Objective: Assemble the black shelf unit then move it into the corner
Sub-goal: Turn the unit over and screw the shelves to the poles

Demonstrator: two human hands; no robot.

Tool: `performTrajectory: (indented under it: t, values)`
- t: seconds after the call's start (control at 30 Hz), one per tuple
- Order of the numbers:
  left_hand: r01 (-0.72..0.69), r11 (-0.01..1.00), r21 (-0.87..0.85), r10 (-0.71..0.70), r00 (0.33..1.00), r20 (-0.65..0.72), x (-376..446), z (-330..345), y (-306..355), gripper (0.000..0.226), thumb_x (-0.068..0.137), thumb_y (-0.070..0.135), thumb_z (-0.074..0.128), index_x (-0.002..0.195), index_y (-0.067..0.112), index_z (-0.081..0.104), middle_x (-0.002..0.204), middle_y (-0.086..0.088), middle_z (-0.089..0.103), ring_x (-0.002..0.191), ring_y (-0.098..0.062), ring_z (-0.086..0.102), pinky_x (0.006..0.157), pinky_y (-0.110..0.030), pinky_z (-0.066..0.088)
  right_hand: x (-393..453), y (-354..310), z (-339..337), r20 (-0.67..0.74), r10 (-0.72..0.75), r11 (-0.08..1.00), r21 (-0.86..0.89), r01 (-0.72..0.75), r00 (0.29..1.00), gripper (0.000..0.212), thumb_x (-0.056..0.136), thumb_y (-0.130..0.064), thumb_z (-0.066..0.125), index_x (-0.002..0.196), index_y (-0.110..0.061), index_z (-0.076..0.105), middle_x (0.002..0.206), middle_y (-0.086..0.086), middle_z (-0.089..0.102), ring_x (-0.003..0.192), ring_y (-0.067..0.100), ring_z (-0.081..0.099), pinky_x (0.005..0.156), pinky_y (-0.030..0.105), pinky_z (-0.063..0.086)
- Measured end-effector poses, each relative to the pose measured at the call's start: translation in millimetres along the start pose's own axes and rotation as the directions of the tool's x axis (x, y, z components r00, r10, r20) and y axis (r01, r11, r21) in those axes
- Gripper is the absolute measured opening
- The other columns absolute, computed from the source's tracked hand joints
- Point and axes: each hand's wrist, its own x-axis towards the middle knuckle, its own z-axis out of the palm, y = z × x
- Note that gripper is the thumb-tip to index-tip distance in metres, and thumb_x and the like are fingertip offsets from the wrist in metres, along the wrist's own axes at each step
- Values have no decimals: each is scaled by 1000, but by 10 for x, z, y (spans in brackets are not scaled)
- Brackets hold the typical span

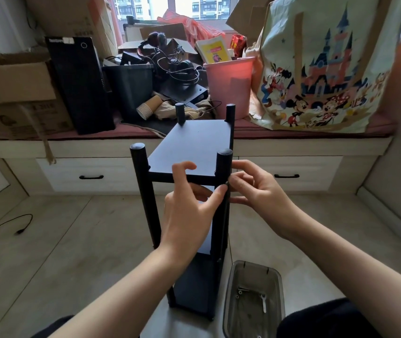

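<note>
The black shelf unit (194,147) stands upright on the floor in front of me, with four round posts and a flat top board. My right hand (255,189) pinches a small dark screw (227,183) against the near right post (223,167), just below the top board. My left hand (189,211) is at the same post, its index fingertip touching the post beside the screw and its thumb curled above the board's front edge. Lower boards show behind my left forearm.
A clear plastic tub (255,296) with a small wrench and screws sits on the floor at lower right. Behind the shelf runs a window seat with drawers (97,176), piled with boxes, a pink bin (228,86) and a large cartoon bag (321,69). A black cable (11,225) lies at left.
</note>
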Motion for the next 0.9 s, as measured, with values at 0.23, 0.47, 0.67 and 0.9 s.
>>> performTrajectory:
  t: [0.23,0.47,0.67,0.9]
  values:
    - [124,980,-156,-113,990,81,48,66,29,57,82,42,78,131,37,49,118,6,70,104,-7,69,96,-37,55,10,-3,-35,-8,23,1000,11,-23,1000,17,97,-24,59,113,-27,62,91,-4,73,97,14,71,89,44,56]
    - [71,978,-195,-62,997,50,96,73,18,53,80,30,80,128,18,60,91,19,74,88,-5,74,87,-35,60,6,-55,-96,-7,70,997,42,-69,998,18,99,-27,56,107,-36,69,100,0,75,97,16,72,92,44,53]
    - [44,984,-173,-39,999,31,129,45,-56,58,76,38,80,128,19,62,95,7,76,85,-6,75,85,-30,61,-82,-88,-218,-122,79,995,-55,-86,989,30,102,-11,47,127,-24,57,97,2,76,94,14,73,91,38,53]
    - [24,984,-178,-18,999,32,155,-10,-100,65,71,46,78,127,17,63,103,-3,76,85,-7,75,85,-26,60,-207,397,-325,11,351,888,-321,-329,936,16,99,-13,54,100,-19,68,95,0,76,89,9,72,82,28,57]
